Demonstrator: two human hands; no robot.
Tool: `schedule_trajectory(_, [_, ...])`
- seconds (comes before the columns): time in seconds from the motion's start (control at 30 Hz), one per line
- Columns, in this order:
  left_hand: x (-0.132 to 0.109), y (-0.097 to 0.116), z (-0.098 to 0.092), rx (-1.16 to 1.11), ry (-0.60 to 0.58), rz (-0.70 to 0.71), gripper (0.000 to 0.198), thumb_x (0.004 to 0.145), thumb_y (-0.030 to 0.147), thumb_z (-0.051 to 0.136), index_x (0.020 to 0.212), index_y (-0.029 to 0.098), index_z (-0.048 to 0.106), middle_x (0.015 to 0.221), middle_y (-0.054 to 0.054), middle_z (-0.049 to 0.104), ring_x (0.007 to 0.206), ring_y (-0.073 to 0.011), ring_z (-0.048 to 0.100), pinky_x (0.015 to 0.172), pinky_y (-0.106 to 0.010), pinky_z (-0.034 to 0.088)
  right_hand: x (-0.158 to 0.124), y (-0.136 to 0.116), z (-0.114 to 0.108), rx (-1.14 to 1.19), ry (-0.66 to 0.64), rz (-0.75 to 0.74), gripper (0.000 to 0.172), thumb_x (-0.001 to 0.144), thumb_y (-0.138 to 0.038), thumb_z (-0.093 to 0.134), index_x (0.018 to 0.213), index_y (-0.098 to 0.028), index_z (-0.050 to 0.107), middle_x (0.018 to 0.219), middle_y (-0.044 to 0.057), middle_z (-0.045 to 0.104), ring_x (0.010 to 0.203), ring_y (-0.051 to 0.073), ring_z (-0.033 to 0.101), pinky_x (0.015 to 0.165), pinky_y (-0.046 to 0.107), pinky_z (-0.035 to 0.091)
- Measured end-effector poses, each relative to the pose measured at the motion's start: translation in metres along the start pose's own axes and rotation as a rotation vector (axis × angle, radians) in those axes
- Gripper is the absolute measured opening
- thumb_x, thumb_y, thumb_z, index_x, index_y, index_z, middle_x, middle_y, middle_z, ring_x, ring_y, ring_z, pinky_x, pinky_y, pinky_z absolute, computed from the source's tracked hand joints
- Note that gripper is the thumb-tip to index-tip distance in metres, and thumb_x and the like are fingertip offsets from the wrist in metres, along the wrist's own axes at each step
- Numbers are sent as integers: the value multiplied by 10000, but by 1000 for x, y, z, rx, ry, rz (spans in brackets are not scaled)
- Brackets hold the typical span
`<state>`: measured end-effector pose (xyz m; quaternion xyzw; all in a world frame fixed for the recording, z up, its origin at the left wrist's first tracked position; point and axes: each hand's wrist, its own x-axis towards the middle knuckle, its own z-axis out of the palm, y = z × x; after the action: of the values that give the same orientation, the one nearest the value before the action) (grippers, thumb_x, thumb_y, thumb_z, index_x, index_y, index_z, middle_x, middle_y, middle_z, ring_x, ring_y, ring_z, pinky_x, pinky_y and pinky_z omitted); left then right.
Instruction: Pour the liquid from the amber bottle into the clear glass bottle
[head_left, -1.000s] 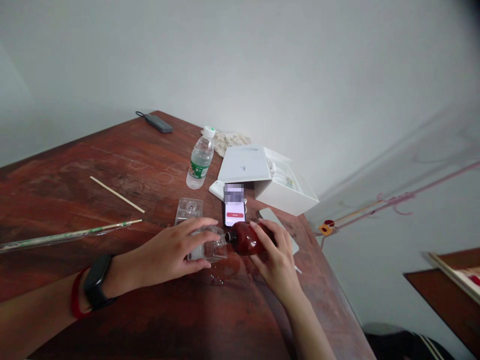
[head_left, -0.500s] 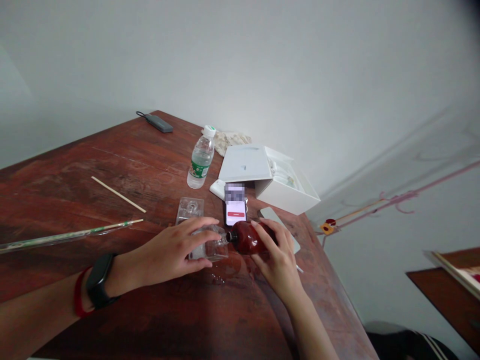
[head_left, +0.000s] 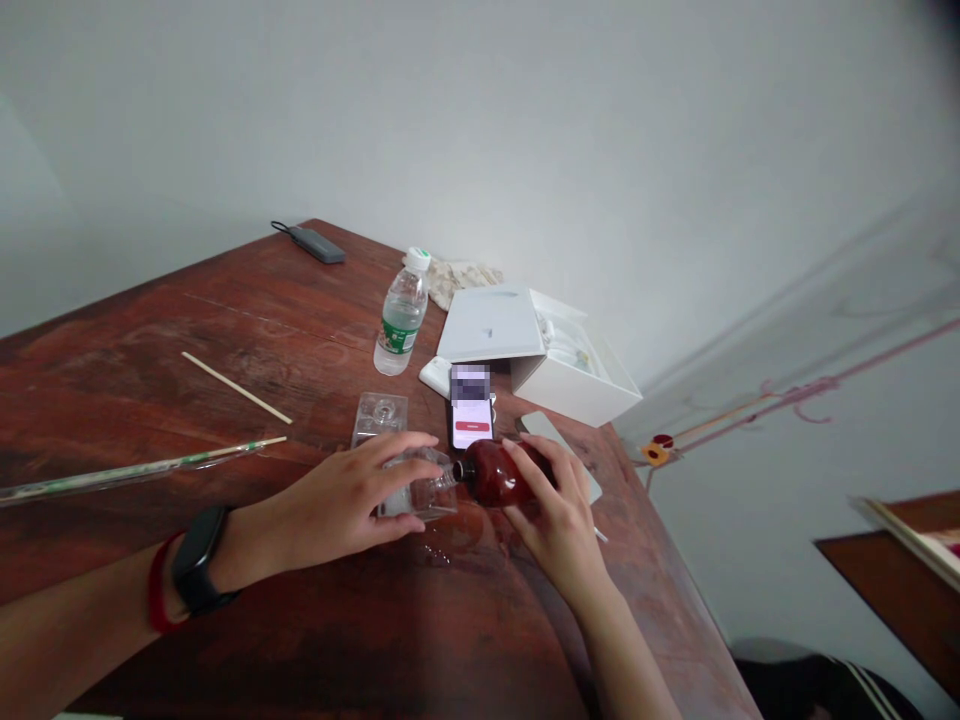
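Observation:
My right hand [head_left: 551,510] is wrapped round a reddish-brown bottle [head_left: 496,474], tipped on its side with its dark mouth pointing left. That mouth meets the ridged neck of a clear square bottle [head_left: 431,495]. Around the clear bottle curl the fingers and thumb of my left hand [head_left: 367,495], covering part of it. Just beyond the left fingers lies a clear plastic piece [head_left: 382,408] with a round raised part. Water drops [head_left: 436,555] spot the wooden table [head_left: 330,625] below the bottles. I cannot make out liquid passing between the two mouths.
A phone [head_left: 471,425] with a lit screen lies behind the bottles, near an open white box [head_left: 574,375]. A water bottle [head_left: 401,315] stands upright farther back. On the left are a bare chopstick [head_left: 236,388] and wrapped chopsticks [head_left: 142,472]. A pale flat object [head_left: 551,435] sits behind my right hand.
Both hands and both bottles keep nearly the same place, mouth to mouth. The view has shifted very slightly.

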<state>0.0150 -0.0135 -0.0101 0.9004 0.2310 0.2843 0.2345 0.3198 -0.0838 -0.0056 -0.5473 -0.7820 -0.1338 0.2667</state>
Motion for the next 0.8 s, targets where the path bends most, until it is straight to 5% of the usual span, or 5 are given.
schedule_trajectory(0.8, [1, 2, -2, -8, -11, 0, 454, 959, 195, 796, 1374, 276, 631, 1600, -92, 539, 1423, -304, 598, 1205, -488, 522, 1, -2, -2, 15, -13, 2, 687, 975, -163, 681, 1595, -381, 481, 1480, 134, 573, 1347, 382, 572, 1094, 625, 500])
